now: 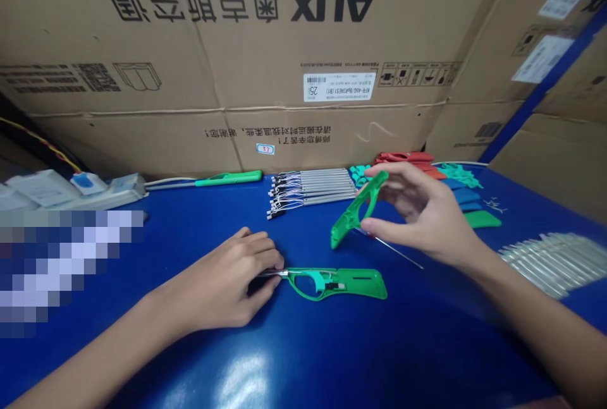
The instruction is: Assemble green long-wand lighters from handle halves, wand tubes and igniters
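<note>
My left hand (233, 281) rests on the blue table (332, 358), its fingers curled and pinching the metal tube end of a green lighter half-shell (337, 284) that lies flat with small parts inside it. To the right, my right hand (417, 214) holds a second green shell half (358, 208) tilted up, with its lower end touching the table. A thin metal rod (398, 252) lies under the right hand.
A row of metal tubes with wires (310, 189) lies behind the shells. Beside them are red shells (405, 157), teal and blue parts (462, 184) and a finished green lighter (222, 177). Clear tubes (552, 260) lie at right. Cardboard boxes (265, 48) wall the back.
</note>
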Demonstrator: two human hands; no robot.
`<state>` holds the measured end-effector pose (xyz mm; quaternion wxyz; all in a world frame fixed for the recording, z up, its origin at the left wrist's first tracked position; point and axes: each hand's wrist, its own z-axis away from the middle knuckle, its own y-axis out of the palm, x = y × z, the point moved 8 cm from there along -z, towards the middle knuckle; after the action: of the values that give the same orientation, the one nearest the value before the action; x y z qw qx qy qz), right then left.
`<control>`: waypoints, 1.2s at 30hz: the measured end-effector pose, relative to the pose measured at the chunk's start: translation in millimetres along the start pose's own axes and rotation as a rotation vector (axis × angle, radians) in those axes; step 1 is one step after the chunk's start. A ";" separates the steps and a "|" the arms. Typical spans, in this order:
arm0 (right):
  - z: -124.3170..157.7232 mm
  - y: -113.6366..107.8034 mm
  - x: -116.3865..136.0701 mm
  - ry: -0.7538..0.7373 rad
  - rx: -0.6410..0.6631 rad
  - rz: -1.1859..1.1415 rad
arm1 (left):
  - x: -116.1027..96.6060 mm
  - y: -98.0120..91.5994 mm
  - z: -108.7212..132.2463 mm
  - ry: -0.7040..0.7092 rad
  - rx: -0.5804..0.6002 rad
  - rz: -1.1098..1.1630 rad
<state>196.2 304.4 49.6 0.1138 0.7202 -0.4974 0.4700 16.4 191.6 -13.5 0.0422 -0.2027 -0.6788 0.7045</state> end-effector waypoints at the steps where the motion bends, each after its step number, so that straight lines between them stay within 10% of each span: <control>1: -0.1 -1.8 1.4 -0.009 -0.026 -0.065 | 0.0 0.0 0.1 0.000 -0.001 -0.002; 14: 11.4 15.6 16.4 -0.026 0.056 0.172 | -1.8 -1.4 -0.6 0.018 -0.020 -0.008; 36: 15.4 66.2 -42.3 0.059 0.434 0.656 | -4.9 1.8 0.9 0.071 -0.003 -0.025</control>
<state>147.7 288.7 -12.1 -0.1829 0.5165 -0.5868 0.5962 21.0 188.9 -14.2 0.0746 -0.2191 -0.6805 0.6953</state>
